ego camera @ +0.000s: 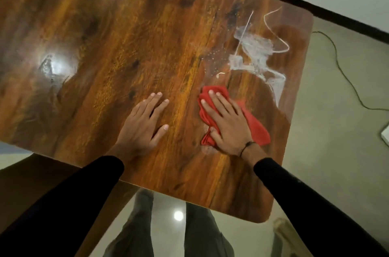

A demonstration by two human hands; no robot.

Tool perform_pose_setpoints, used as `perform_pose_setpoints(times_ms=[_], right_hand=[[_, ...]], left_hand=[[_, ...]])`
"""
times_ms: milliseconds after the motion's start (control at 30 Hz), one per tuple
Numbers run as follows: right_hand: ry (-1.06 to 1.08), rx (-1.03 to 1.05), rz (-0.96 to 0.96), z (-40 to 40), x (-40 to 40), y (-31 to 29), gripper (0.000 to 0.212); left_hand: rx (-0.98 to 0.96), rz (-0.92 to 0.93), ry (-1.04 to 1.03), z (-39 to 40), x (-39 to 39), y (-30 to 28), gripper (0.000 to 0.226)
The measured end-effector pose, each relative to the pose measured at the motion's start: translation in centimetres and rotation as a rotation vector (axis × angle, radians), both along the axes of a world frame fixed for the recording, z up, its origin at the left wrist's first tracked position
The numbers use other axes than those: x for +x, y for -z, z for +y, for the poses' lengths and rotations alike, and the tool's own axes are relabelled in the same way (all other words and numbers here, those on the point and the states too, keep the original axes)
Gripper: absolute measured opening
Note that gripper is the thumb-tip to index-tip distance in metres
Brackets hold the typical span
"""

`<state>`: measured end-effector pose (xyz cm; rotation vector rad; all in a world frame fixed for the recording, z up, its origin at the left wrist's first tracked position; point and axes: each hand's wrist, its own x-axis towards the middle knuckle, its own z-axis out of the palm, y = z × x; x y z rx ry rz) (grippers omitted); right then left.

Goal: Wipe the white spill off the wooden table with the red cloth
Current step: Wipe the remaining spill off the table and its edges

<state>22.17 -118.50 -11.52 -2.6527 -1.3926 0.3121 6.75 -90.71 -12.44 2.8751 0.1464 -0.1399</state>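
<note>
Wooden table (147, 35), glossy brown: left hand (140, 125) rests flat, fingers straight, holding nothing; right hand (226, 125) presses the crumpled red cloth (255, 128) flat, mid-wipe. Smeared white spill (255, 49) remains far right; next stroke should push there.

**Count of things in view**

One glossy brown wooden table (126, 46) with rounded corners is seen. One crumpled red cloth (255, 125) is counted on it. One smeared white spill (255, 46) is counted on the tabletop, with thin white streaks trailing from it and fine white specks scattered beside it; the specks are too small to be counted. Two bare hands are seen, the left hand (143, 124) and the right hand (228, 124), each with a black sleeve (63, 204) behind it, so two sleeves are counted. One thin dark wristband (247, 147) is seen on the right wrist. One dark cable (345, 71) is counted on the pale floor.
</note>
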Motion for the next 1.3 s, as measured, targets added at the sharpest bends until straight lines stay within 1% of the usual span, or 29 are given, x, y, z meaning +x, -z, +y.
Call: perform_pose_setpoints(times_ms=[67, 100, 167, 200, 267, 300, 333, 433, 533, 733, 933, 1033, 1200, 1300], right_hand=[[-0.103, 0.063, 0.073, -1.9, -1.4, -0.5, 0.072], [-0.149, 0.100, 0.123, -3.0, -2.0, -0.8, 0.070], [-0.230, 0.156, 0.199, -4.8, -3.1, -1.1, 0.081], [-0.262, 0.171, 0.216, -5.5, -3.5, -1.1, 0.079], [-0.325, 0.161, 0.200, -6.5, -3.9, -1.0, 0.069], [-0.362, 0.130, 0.163, -6.9, -3.8, -0.7, 0.068], [-0.403, 0.075, 0.108, -7.0, -3.5, -0.5, 0.072], [-0.472, -0.031, -0.022, -6.4, -2.3, -0.3, 0.084], [-0.482, -0.049, -0.044, -5.3, -0.3, -0.3, 0.086], [-0.407, -0.029, -0.077, -1.8, 7.1, -0.2, 0.079], [-0.345, 0.000, -0.054, 2.1, 13.9, -0.6, 0.081], [-0.295, 0.008, -0.063, 3.0, 14.9, -0.2, 0.082], [-0.321, 0.017, -0.054, 2.6, 15.2, 0.4, 0.083], [-0.426, 0.006, -0.068, 1.8, 14.0, 0.3, 0.084]], left_hand=[[0.037, 0.011, -0.028, -0.2, 0.0, -0.3, 0.075], [0.053, 0.012, -0.059, -0.4, -0.1, -0.6, 0.074], [0.048, -0.017, -0.223, -1.4, -0.7, -1.1, 0.068], [0.017, -0.043, -0.360, -2.6, -1.1, -1.4, 0.064], [-0.063, -0.110, -0.618, -6.1, -1.3, -2.1, 0.057], [-0.103, -0.136, -0.686, -8.0, -1.3, -2.3, 0.055], [-0.143, -0.147, -0.707, -10.0, -1.3, -2.4, 0.053], [-0.256, -0.142, -0.705, -15.3, -1.1, -2.0, 0.052], [-0.288, -0.134, -0.812, -17.9, -0.4, -1.5, 0.052], [-0.164, -0.140, -0.774, -17.9, -0.5, -0.3, 0.052], [-0.081, -0.077, -0.771, -18.4, -0.1, -0.9, 0.053], [-0.081, -0.068, -0.787, -18.8, 0.3, -1.1, 0.051], [-0.048, -0.076, -0.788, -19.1, 0.4, -1.3, 0.052], [-0.033, -0.074, -0.799, -19.2, 0.3, -1.3, 0.050]])
